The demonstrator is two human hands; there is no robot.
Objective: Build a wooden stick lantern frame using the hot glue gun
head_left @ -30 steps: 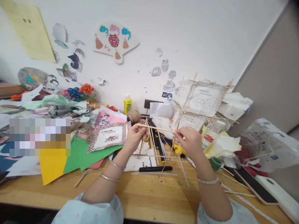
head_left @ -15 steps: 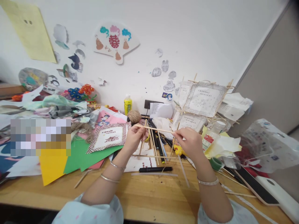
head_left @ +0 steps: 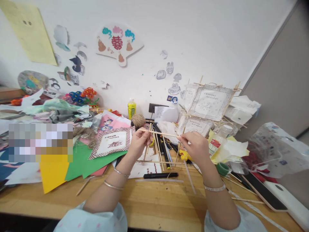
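Both hands hold up a frame of thin wooden sticks over the middle of the table. Its top stick [head_left: 162, 133] runs nearly level between them. My left hand [head_left: 140, 141] pinches the left end, where an upright stick crosses it. At the right end, my right hand [head_left: 195, 145] grips the stick between thumb and fingers. A lower crosspiece [head_left: 166, 163] joins the two uprights near the tabletop. Beneath the frame lie a black marker [head_left: 160, 175], a clear glue stick [head_left: 159, 181] and a sheet of white paper [head_left: 145, 168]. A yellow glue gun [head_left: 185, 156] rests by the right upright.
To the left, a patterned paper panel [head_left: 112, 141] overlaps green paper [head_left: 79, 161] and orange paper [head_left: 54, 174]. A twine ball [head_left: 138, 121] and a yellow-green bottle [head_left: 131, 109] stand at the back. Paper-covered stick frames [head_left: 210, 101] rise at right, above a phone [head_left: 265, 193].
The camera view has shifted very slightly. Both hands keep the same grip on the stick frame.
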